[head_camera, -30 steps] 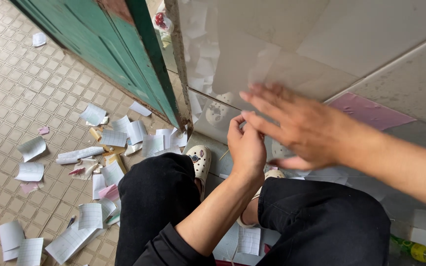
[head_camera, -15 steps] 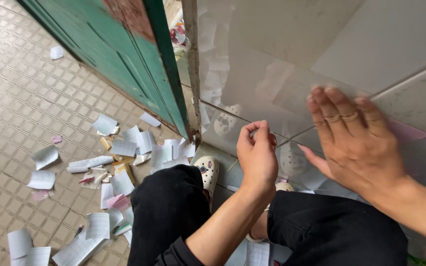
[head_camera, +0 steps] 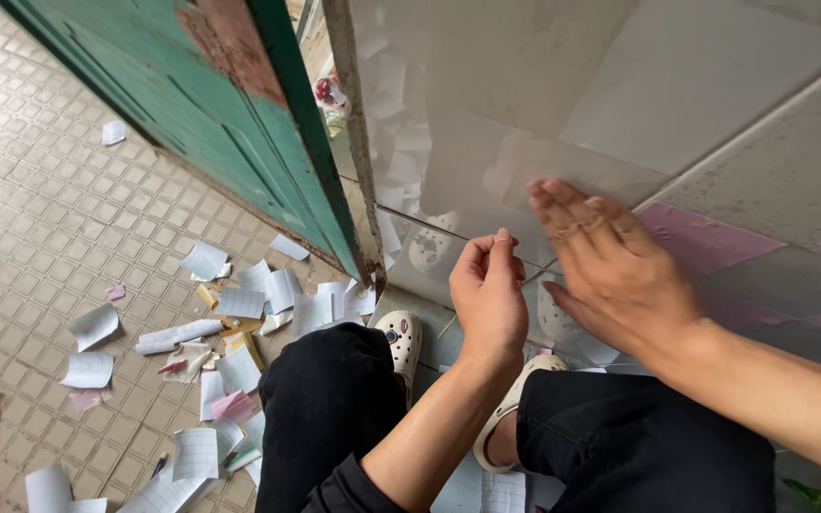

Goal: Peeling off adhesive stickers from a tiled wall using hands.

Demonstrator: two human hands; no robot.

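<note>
We keep our open right hand (head_camera: 610, 275) flat on the glossy wall tile (head_camera: 486, 180) beside the green door (head_camera: 211, 123), while our left hand (head_camera: 488, 296), fingertips pinched on something too small to tell, works gently just below.

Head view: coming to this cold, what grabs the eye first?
The two hands at the glossy tiled wall: the right hand lies flat with fingers spread against a tile, and the left hand is held beside it with fingertips pinched. Next, the scattered paper scraps on the floor at left, below the green door.
</note>
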